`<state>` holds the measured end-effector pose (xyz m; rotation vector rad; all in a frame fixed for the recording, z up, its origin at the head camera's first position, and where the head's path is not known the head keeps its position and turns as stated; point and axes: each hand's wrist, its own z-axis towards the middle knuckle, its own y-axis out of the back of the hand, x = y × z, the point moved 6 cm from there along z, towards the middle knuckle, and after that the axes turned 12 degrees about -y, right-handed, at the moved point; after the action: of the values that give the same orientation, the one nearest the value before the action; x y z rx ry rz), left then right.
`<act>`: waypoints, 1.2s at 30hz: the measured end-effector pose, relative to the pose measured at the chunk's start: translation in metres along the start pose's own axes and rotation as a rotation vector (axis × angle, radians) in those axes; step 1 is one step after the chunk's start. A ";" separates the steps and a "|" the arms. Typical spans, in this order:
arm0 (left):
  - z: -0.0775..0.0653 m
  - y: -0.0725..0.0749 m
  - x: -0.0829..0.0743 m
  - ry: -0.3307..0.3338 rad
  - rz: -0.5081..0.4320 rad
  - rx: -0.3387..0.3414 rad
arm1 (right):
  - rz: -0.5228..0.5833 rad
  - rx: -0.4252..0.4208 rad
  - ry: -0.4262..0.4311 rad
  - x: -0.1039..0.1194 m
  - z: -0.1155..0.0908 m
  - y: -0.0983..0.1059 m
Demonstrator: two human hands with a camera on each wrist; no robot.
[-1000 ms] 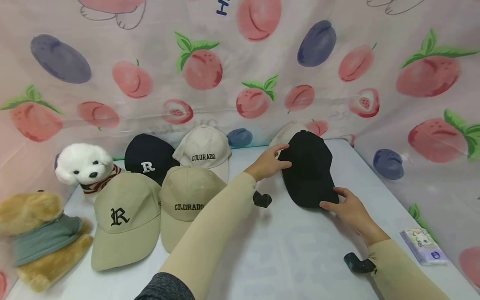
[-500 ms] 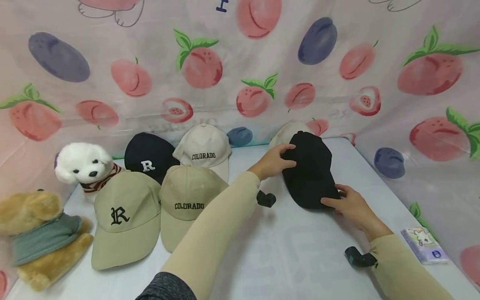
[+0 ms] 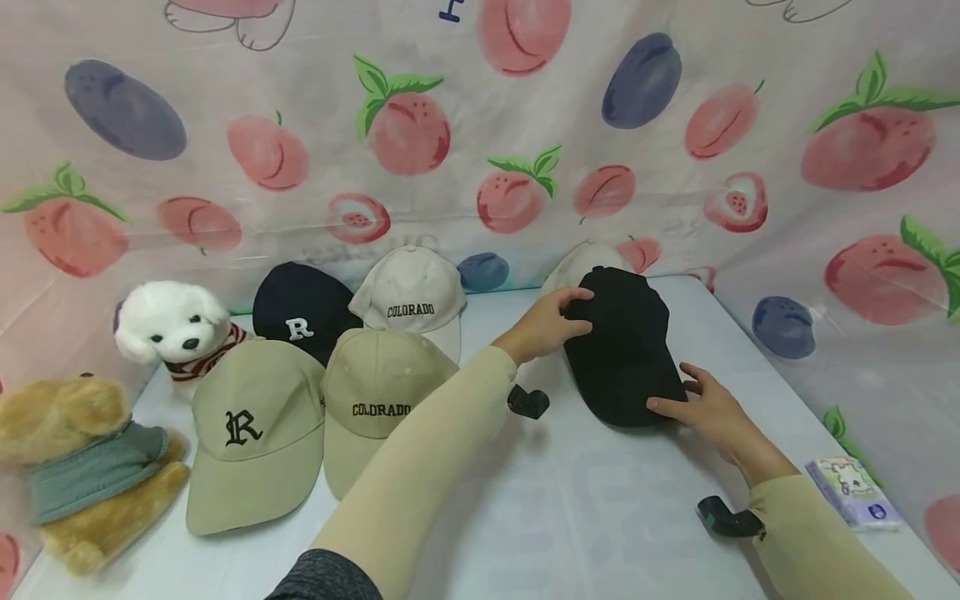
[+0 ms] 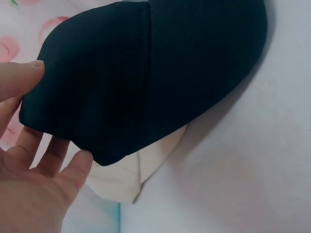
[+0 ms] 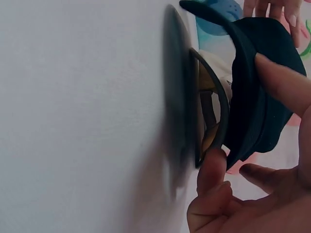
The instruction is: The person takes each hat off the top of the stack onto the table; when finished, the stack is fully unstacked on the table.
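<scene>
A black baseball cap [image 3: 618, 350] is held over the right half of the white table, its brim toward me. My left hand [image 3: 542, 327] grips the crown's left side; in the left wrist view, the thumb lies on the cap [image 4: 97, 82] and the fingers reach its edge. My right hand [image 3: 716, 417] is at the brim's right corner, thumb over the brim. In the right wrist view, that thumb rests on the cap [image 5: 272, 97] and a fingertip meets a dark curved edge [image 5: 222, 97] below it. An off-white cap [image 3: 581, 262] stands partly hidden behind.
Left on the table [image 3: 555, 508] stand a beige R cap [image 3: 255, 450], a beige COLORADO cap [image 3: 375, 392], a black R cap [image 3: 300, 300] and a white COLORADO cap [image 3: 411, 283]. Beside them are a white plush dog [image 3: 176, 321] and brown plush [image 3: 82, 467]. A tissue pack [image 3: 851, 492] lies right.
The black cap has shifted slightly toward me, its brim a little lower in view. My right hand has moved a little right and down, and its fingers are more spread.
</scene>
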<state>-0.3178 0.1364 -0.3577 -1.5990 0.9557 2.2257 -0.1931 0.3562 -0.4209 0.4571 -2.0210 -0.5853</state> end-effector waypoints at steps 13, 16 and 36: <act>-0.015 0.018 -0.021 -0.052 0.095 0.029 | -0.051 0.037 0.078 0.012 -0.014 -0.012; -0.019 0.024 -0.028 -0.077 0.135 0.029 | -0.055 0.038 0.109 0.017 -0.016 -0.016; -0.049 0.063 -0.052 -0.130 0.308 0.102 | 0.013 0.130 0.194 0.041 -0.029 -0.055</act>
<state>-0.2954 0.0668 -0.2965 -1.3191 1.3298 2.3967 -0.1829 0.2833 -0.4114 0.5561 -1.8809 -0.3874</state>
